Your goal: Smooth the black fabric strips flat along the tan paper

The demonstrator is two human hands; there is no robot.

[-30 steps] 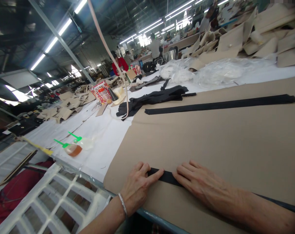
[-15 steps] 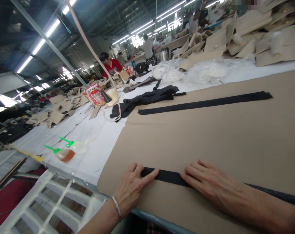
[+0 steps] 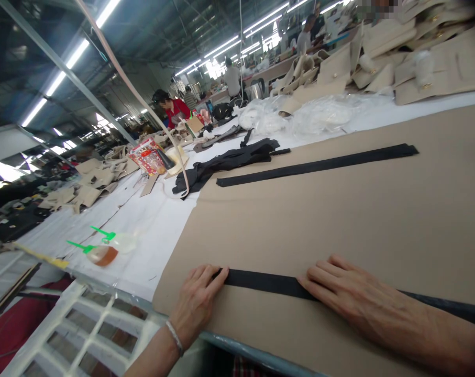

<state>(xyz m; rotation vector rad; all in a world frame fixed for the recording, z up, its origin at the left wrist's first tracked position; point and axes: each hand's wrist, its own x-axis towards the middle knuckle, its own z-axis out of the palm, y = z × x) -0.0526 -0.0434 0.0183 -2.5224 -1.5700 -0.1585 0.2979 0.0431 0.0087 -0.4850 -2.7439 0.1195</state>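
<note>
A black fabric strip (image 3: 263, 283) lies along the near edge of a large brown cardboard sheet (image 3: 339, 220). My left hand (image 3: 196, 301) lies flat at the strip's left end, fingers stretched out and touching it. My right hand (image 3: 339, 290) presses flat on the strip further right, fingers together and extended; my forearm hides the strip's right part. A second, longer black strip (image 3: 316, 165) lies across the far side of the cardboard.
A pile of black fabric (image 3: 221, 165) lies past the cardboard's far left corner. Two green-capped bottles (image 3: 101, 254) lie on the white table cover. A white plastic crate (image 3: 84, 335) stands at lower left. Beige cut pieces (image 3: 398, 63) are stacked at the back; people work farther off.
My hands have slid apart along the near strip: the left toward its left end, the right further right. More of the strip shows between them.
</note>
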